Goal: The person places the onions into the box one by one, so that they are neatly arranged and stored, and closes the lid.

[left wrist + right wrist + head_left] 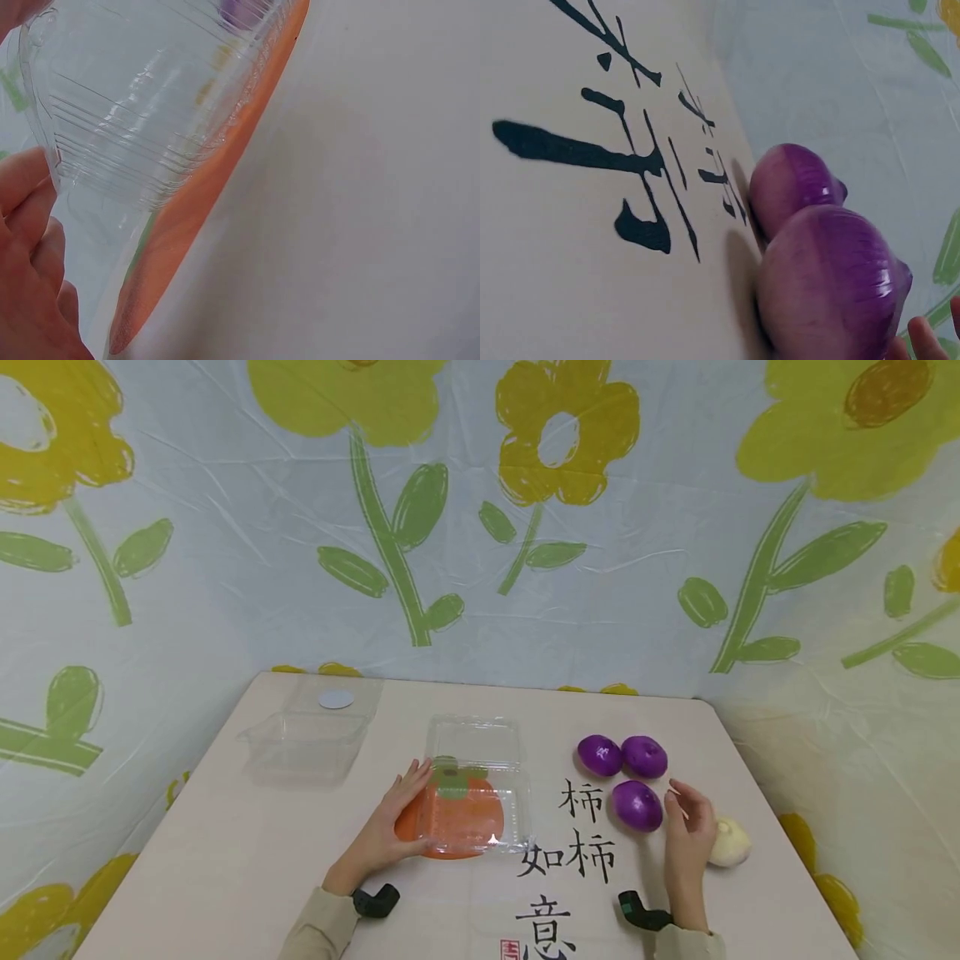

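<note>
I list: left grip (384, 832), widely spread, holding clear box (516, 817); right grip (691, 837), loosely curled, empty, beside purple onion (637, 806).

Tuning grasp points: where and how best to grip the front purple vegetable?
Likely around its widest middle, from the right: the front purple vegetable is rounded, its right side faces the right hand, and the other two purple vegetables lie behind it.

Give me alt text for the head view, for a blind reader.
A person's left hand holds the left side of an open clear plastic box on a table. The empty right hand is between three purple onion-like vegetables and a pale bulb; another clear box stands far left.
</note>
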Demonstrator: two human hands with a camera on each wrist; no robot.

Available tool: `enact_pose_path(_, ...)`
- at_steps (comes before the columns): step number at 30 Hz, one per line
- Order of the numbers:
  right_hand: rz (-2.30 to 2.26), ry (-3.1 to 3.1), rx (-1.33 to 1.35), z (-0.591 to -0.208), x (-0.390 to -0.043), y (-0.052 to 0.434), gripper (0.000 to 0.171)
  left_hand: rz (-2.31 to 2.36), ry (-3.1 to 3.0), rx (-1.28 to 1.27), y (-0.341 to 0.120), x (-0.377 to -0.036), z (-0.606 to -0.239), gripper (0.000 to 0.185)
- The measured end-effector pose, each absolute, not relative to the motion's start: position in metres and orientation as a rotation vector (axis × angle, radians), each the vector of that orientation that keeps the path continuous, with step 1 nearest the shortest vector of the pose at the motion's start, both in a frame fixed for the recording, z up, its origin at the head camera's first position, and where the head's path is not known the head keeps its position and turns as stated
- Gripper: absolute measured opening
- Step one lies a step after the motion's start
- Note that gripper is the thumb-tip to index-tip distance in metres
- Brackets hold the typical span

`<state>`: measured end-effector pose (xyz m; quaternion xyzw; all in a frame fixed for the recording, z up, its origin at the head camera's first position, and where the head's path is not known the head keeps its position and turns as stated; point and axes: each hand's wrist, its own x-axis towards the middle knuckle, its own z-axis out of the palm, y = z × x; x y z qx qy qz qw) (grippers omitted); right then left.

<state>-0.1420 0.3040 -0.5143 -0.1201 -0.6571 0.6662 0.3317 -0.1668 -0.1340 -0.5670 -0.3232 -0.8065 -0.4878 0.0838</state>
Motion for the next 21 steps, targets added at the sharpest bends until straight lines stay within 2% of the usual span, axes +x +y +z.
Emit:
enact_pose_path(11, 1.743, -1.977, -0.452, -0.541, -0.147, 0.305, 0.046, -1.45, -2.411, -0.964, -0.135, -0.166, -0.567, 0.093)
enact_pose_path(21, 1.702, -2.163, -0.513, -0.543, -0.144, 0.301, 0.067, -1.436, -2.418, -0.954, -0.134, -0.167, -0.568, 0.093)
